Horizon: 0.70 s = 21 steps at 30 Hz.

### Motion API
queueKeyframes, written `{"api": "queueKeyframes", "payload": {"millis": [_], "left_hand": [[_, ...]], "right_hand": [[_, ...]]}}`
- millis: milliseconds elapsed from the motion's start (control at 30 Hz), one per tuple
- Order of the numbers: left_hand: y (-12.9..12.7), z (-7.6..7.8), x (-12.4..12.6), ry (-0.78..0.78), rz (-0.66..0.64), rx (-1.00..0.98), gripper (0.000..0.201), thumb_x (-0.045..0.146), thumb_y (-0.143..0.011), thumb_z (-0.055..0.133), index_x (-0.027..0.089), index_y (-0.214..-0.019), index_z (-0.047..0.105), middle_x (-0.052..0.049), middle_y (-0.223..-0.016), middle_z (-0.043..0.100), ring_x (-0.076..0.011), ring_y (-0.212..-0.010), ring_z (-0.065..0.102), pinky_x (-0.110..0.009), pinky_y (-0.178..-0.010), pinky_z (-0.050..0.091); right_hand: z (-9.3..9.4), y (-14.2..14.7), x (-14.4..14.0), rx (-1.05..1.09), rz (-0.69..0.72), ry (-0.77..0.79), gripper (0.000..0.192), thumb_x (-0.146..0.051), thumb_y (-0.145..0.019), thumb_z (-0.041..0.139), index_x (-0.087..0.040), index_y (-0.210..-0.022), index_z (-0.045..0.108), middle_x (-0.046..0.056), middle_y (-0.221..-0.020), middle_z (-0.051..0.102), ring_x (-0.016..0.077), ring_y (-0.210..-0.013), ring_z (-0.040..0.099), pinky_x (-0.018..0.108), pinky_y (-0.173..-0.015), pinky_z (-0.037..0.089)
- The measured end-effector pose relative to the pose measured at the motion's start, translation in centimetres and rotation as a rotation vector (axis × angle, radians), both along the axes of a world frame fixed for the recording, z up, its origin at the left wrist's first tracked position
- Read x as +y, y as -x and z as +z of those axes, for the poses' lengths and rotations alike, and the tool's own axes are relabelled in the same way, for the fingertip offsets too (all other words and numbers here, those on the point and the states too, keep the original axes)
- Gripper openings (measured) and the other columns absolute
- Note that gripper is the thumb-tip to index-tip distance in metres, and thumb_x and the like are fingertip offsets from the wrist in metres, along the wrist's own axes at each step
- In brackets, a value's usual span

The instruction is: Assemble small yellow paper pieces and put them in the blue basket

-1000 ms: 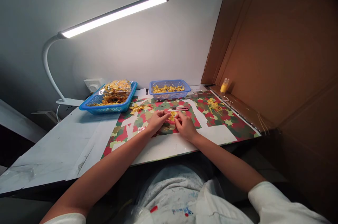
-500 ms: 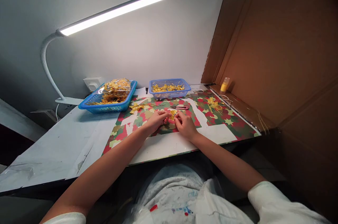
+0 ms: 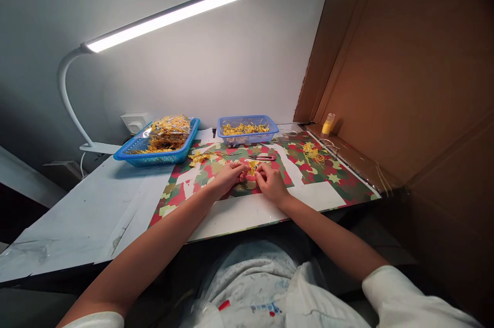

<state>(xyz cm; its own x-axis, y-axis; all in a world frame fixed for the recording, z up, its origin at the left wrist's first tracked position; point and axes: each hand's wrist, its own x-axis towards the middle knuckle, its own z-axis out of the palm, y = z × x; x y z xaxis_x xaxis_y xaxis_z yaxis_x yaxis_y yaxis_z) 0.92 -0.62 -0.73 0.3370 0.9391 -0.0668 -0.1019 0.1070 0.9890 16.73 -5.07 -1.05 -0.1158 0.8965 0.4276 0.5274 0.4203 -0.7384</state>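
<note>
A small golden-yellow flower-like piece [image 3: 252, 167] is pinched between my two hands over the camouflage-patterned mat [image 3: 204, 179]. My left hand [image 3: 230, 175] closes on its left side with thumb and forefinger. From the right, my right hand [image 3: 270, 180] grips it the same way, fingers bent. The fingertips partly cover the piece, so its exact shape is hard to make out. Just beyond the hands lie pink-handled snips [image 3: 263, 157]. Left of them, a yellow piece with thin dark stems [image 3: 200, 157] rests on the mat.
A blue basket [image 3: 154, 157] heaped with golden pieces and a plastic bag stands back left. Another blue basket [image 3: 247, 137] holds golden pieces. Yellow strands [image 3: 313, 153] lie on the right, near a small yellow-filled bottle [image 3: 328, 124]. A lit lamp [image 3: 165, 19] hangs above; cardboard [image 3: 417, 86] walls the right.
Both hands stay in nearly the same place. The yellow piece between the fingertips appears slightly turned; everything else on the table is unmoved.
</note>
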Motion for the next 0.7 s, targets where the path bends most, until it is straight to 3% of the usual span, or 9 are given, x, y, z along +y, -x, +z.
{"api": "queueKeyframes", "payload": {"millis": [400,700], "left_hand": [[0.0,-0.2,-0.3,-0.108,0.06,0.125,0.03,0.039,-0.063,0.068,0.017,-0.054,0.051,0.004,-0.048,0.045,-0.0062,-0.044,0.037,-0.021,-0.045,0.027],[-0.7,0.3,-1.2,-0.104,0.13,0.072,0.028,0.036,-0.057,0.073,0.015,-0.058,0.055,0.004,-0.052,0.049,-0.0062,-0.047,0.039,-0.02,-0.047,0.029]], "right_hand": [[-0.3,0.0,0.2,0.032,0.02,-0.001,0.009,-0.023,-0.083,0.043,-0.022,-0.074,0.044,-0.004,-0.052,0.051,0.0137,-0.047,0.045,0.025,-0.053,0.032],[-0.3,0.1,0.2,0.054,0.016,0.002,0.011,-0.024,-0.083,0.043,-0.023,-0.072,0.042,-0.003,-0.051,0.054,0.0148,-0.047,0.049,0.026,-0.053,0.035]]}}
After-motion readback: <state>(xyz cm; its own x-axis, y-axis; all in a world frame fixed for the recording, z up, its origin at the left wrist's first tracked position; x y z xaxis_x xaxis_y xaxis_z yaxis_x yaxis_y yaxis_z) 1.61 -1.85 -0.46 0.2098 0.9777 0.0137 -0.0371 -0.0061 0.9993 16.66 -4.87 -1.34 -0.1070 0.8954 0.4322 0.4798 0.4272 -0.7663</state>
